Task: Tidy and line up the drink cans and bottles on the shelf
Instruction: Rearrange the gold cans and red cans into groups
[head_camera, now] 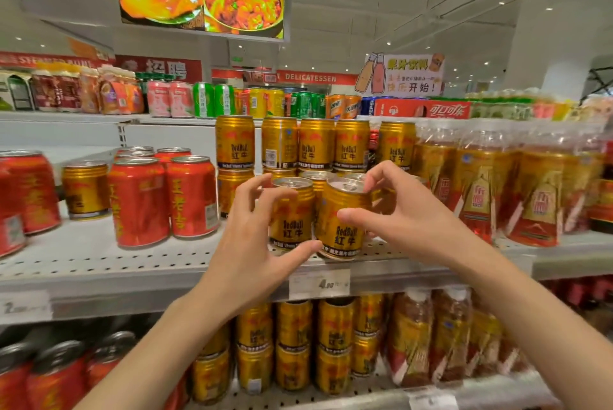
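Two gold Red Bull cans stand at the front of the middle shelf. My left hand curls round the left gold can, fingers at its top edge and thumb at its base. The right gold can is tilted slightly, and my right hand pinches it with the thumb on its front and the fingertips on its rim. Behind them, more gold cans are stacked two high in a row. One stray gold can stands among the red cans to the left.
Shrink-wrapped packs of brown drink bottles fill the shelf to the right. A price tag hangs on the shelf's front edge. The lower shelf holds stacked gold cans, and the top shelf carries mixed cans and bottles.
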Tool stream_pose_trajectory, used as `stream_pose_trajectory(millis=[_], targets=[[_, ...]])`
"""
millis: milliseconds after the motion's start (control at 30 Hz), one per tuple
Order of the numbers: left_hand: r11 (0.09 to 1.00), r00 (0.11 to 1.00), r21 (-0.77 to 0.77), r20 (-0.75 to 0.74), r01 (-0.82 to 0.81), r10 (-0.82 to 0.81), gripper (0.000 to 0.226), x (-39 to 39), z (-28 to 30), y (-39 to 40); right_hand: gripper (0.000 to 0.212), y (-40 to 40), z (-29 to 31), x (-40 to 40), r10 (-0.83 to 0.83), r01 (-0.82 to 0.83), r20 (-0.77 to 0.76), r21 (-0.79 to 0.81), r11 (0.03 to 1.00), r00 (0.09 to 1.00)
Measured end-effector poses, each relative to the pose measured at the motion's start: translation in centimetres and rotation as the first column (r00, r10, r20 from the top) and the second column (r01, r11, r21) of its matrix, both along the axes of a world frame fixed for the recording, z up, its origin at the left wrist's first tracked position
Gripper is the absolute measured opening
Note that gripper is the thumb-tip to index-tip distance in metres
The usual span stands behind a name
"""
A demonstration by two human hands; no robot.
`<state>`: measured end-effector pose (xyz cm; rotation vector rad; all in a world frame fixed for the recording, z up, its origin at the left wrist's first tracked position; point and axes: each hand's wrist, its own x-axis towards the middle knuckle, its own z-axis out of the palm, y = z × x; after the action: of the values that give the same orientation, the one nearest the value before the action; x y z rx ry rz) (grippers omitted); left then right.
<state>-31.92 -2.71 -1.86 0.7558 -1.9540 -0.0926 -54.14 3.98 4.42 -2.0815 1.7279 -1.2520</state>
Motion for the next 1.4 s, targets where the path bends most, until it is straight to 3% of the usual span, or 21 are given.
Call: stream_pose_trajectory(millis=[200,600,800,967,1233,1400], targets=[[1.0,0.998,0.026,-0.059,0.013,-0.012,0.062,0.5,0.1,-1.0,0.041,-1.4,-1.5,0.1,-0.1,0.068,-0.176,-0.176,0.982,0.979],[0.998,0.992,0.06,-0.124,0.019,-0.012,0.06,0.0,-0.1,-1.4,0.044,-2.2,-2.7,-0.1,-0.097,0.059,-0.146,-0.244,0.968,0.985],[0.996,0.988,0.09,-0.155,0.022,-0.007,0.059,0.0,0.0,-1.0,0.045,-2.0,-3.9,0.6,-0.106,0.09,-0.048,-0.266,0.96,0.993],[0.987,0.983,0.16,-0.182,0.019,0.011,0.046,1.1,0.0,0.2,0.056,-0.7,-4.9,1.1,-0.119,0.147,0.141,-0.209,0.967,0.983],[0.943,0.915,0.312,-0.403,0.116,0.021,0.033,6.9,-3.0,5.4,0.025,3.3,-8.5,5.2,-0.074,0.134,0.419,-0.117,0.984,0.905],[0.883,0.877,0.445,-0.471,0.146,0.093,0.029,12.9,-6.8,6.5,0.016,4.4,-12.4,10.2,-0.093,0.087,0.481,0.035,0.996,0.872]])
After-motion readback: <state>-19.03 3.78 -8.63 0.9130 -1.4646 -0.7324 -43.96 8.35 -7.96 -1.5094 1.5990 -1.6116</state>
